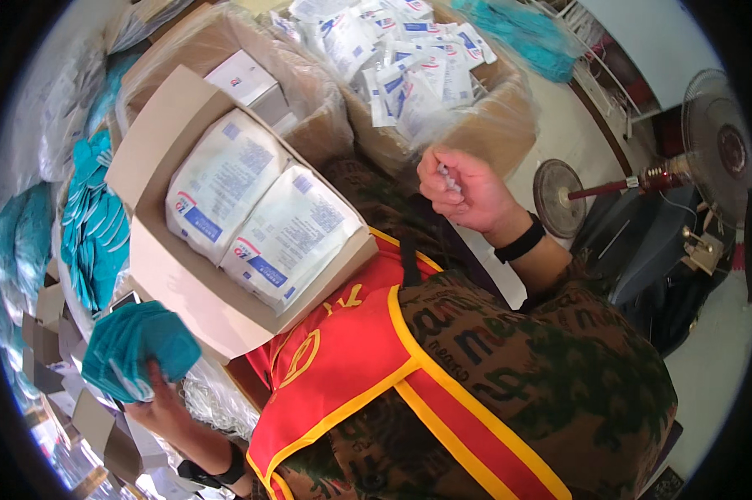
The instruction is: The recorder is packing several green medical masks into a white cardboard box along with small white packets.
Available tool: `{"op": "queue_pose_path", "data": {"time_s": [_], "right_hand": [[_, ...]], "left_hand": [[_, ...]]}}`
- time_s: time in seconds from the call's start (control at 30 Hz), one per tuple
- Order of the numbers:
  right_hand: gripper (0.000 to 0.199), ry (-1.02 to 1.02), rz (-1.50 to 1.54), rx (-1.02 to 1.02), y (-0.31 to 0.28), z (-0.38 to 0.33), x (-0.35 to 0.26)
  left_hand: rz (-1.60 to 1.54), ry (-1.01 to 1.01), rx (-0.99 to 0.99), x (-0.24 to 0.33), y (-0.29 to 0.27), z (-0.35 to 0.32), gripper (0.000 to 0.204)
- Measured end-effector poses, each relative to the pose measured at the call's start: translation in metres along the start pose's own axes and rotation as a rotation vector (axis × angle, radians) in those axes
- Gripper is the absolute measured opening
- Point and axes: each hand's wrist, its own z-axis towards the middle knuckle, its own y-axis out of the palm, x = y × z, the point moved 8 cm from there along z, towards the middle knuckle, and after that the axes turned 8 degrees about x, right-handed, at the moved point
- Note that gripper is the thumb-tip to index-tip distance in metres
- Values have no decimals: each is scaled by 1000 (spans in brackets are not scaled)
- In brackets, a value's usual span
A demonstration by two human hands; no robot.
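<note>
At the lower left, my left hand (157,398) is closed around the lower edge of a stack of teal folded face masks (138,350). An open cardboard box (188,304) rests before my body, its flap raised. Two rows of white printed sachets (288,229) stand packed inside it. My right hand (469,190) is raised to the right of this box, its fingers curled in toward the palm. Something small and pale shows at those fingertips; I cannot make out whether it is held or worn.
A plastic-lined carton (501,125) heaped with loose white sachets (430,71) stands ahead. Beside it, another lined carton (317,133) holds a white box (242,79). More teal masks (97,225) lie piled at left, above opened small boxes (101,425). A standing fan (559,196) is at right.
</note>
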Motion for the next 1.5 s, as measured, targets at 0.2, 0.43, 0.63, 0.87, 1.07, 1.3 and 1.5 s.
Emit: {"op": "queue_pose_path", "data": {"time_s": [0.2, 0.43, 0.63, 0.87, 1.07, 1.3, 1.5], "right_hand": [[31, -112, 30, 136, -109, -13, -26], [27, -256, 200, 642, -257, -38, -34], [27, -191, 215, 673, -305, -45, -13], [26, -18, 202, 1044, -356, -75, 69], [63, -131, -4, 1126, -369, -78, 55], [58, -121, -86, 1064, -360, -80, 40], [33, -225, -319, 962, -330, -81, 22]], "left_hand": [[-30, -34, -254, 21, 46, -30, 30], [-26, 74, -401, 32, 74, -53, 28], [-21, 0, -477, 28, 76, -60, 37], [-9, 6, -491, 28, 81, -65, 32], [8, -51, -543, 29, 91, -69, 26], [-17, 34, -505, 34, 99, -76, 27], [10, -95, -579, 21, 93, -74, 28]]}}
